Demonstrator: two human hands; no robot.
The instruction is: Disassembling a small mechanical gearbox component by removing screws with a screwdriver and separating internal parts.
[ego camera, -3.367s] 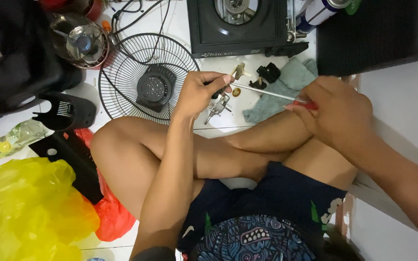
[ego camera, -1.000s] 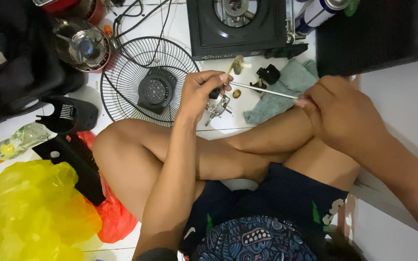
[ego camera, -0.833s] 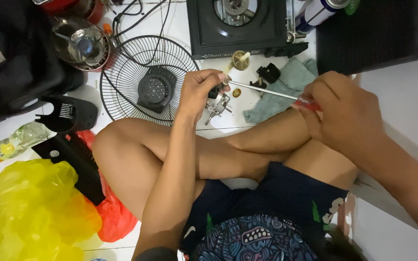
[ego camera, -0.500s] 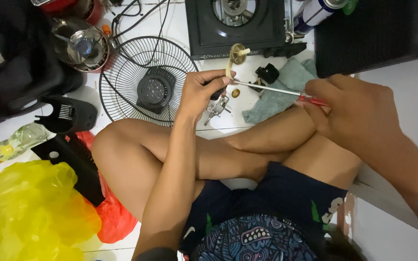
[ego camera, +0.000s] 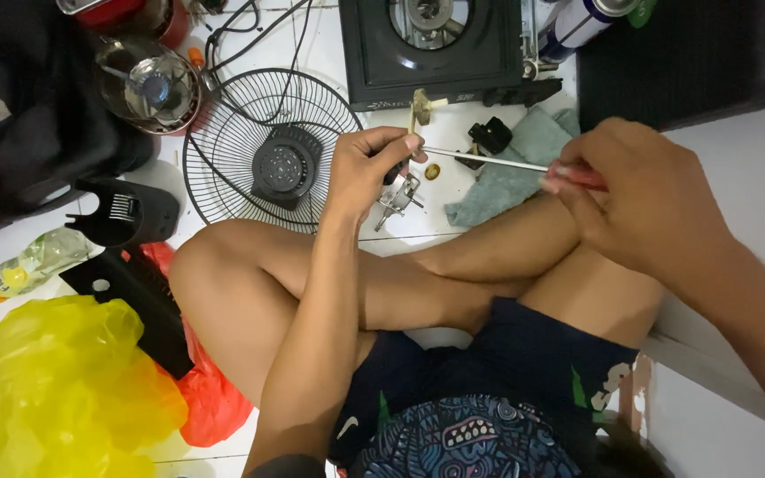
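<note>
The left hand (ego camera: 369,168) pinched a small metal part (ego camera: 400,190); the right hand's (ego camera: 644,204) grip closed on a screwdriver (ego camera: 489,160), its shaft lying level, tip pointing left at the part.

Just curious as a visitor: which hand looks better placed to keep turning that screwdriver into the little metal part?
Probably the right hand: it grips the screwdriver by its red handle. The left hand steadies the metal part at the tip.
</note>
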